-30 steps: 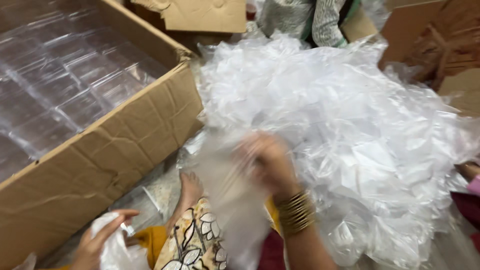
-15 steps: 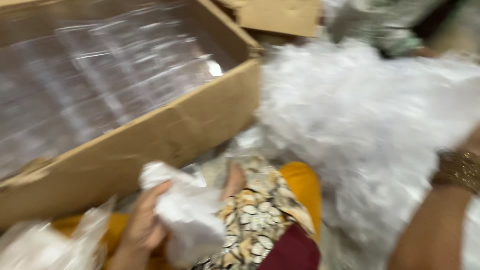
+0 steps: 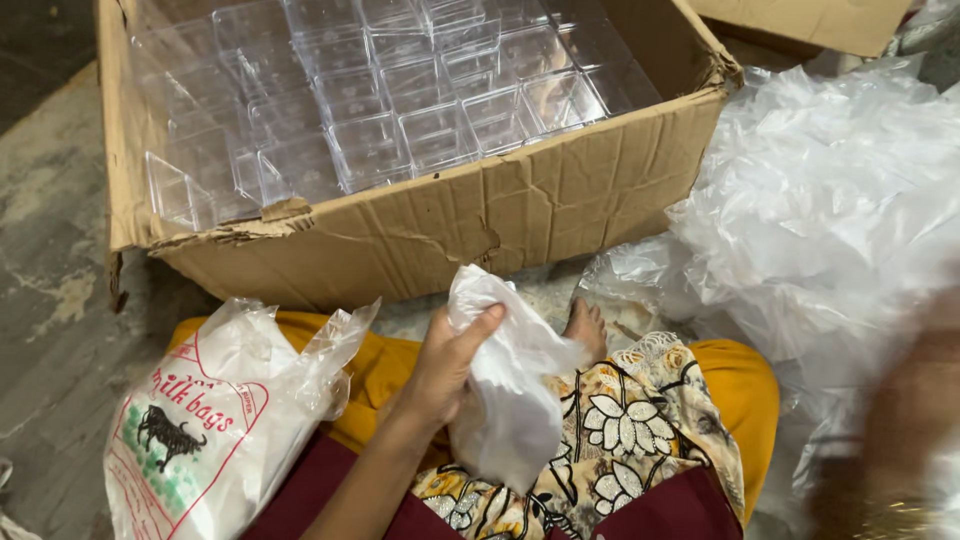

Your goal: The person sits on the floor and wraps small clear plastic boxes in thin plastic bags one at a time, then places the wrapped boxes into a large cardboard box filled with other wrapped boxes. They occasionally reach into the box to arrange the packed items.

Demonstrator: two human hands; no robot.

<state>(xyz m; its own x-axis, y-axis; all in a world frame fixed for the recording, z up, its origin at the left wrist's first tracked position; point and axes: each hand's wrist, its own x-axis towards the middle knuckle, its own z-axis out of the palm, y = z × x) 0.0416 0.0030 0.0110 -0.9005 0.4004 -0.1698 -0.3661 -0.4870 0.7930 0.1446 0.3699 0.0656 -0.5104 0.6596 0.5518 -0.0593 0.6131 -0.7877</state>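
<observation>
Left hand point(image 3: 445, 370) pinches a thin white bag point(image 3: 505, 395), long axis hanging down.
I note the plastic heap point(image 3: 830, 220) lies right, nearer the blurred right hand point(image 3: 905, 420); its grip I cannot tell.

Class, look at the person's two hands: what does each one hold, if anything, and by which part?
The left hand pinches a thin white plastic bag near its top edge. The right hand is too blurred to tell.

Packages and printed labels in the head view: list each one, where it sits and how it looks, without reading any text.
Printed plastic bag: lower left, by the knee; whitish, red lettering, dark animal on green.
Cardboard box: top centre, brown, open, holding clear plastic containers.
Small clear bag: left hand, unprinted.
Loose clear bags: heaped right, unprinted.
</observation>
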